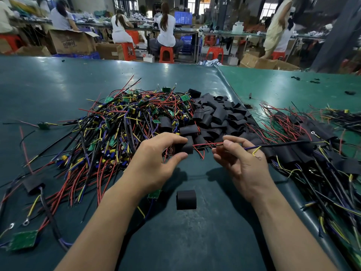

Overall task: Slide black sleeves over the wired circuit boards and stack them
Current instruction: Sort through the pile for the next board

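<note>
Right then, we had both hands over the green table [58,85], just nearer us than the sleeve pile [218,114], our landmark. Our left hand [156,163] pinched a black sleeve [187,146] between thumb and curled fingers, the sleeve sitting at the near edge of the pile. Our right hand [242,163] pinched the wires [207,145] running out of that sleeve, with a black cable [283,144] trailing off past the hand. We could not tell whether a board sat inside the sleeve. Left of the pile lay the heap of bare wired boards [121,122]; right of the pile lay the stack of sleeved ones [312,153]. A loose sleeve [186,199] lay well nearer us than the pile, between our forearms, and a single sleeved board [33,184] sat far left of it.
</note>
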Motion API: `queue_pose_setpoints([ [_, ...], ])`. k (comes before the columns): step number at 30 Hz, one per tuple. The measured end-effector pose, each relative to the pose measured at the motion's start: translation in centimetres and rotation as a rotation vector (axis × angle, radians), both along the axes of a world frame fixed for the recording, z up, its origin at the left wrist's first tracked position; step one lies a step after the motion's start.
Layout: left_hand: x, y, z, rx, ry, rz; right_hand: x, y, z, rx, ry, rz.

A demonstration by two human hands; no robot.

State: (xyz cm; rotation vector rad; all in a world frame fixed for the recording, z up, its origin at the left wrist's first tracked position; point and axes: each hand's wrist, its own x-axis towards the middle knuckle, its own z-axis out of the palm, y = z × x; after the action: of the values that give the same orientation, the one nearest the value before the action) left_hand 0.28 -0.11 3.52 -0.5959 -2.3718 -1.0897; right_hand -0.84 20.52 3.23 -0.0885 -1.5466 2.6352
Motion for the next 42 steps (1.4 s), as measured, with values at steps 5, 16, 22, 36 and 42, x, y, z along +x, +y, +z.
queue_pose_setpoints([
  [5, 0.4, 0.8, -0.1, -0.069, 0.006, -0.011, 0.4, -0.3, 0.0, 0.104, 0.002, 0.178],
  [16, 0.4, 1.5, -0.4, -0.056, -0.011, -0.040, 0.3, -0.5, -0.9, 0.082, 0.019, 0.173],
  [22, 0.3, 1.6, -0.4, -0.055, 0.014, -0.055, 0.5, -0.8, -0.5, 0.069, -0.018, 0.174],
  [36, 0.7, 1.7, -0.2, 0.041, -0.081, -0.133, 0.5, -0.6, -0.3, -0.122, -0.147, 0.226],
  [42, 0.7, 1.9, -0.2, 0.074, -0.064, -0.138, 0.4, -0.6, -0.5, -0.145, -0.168, 0.262],
])
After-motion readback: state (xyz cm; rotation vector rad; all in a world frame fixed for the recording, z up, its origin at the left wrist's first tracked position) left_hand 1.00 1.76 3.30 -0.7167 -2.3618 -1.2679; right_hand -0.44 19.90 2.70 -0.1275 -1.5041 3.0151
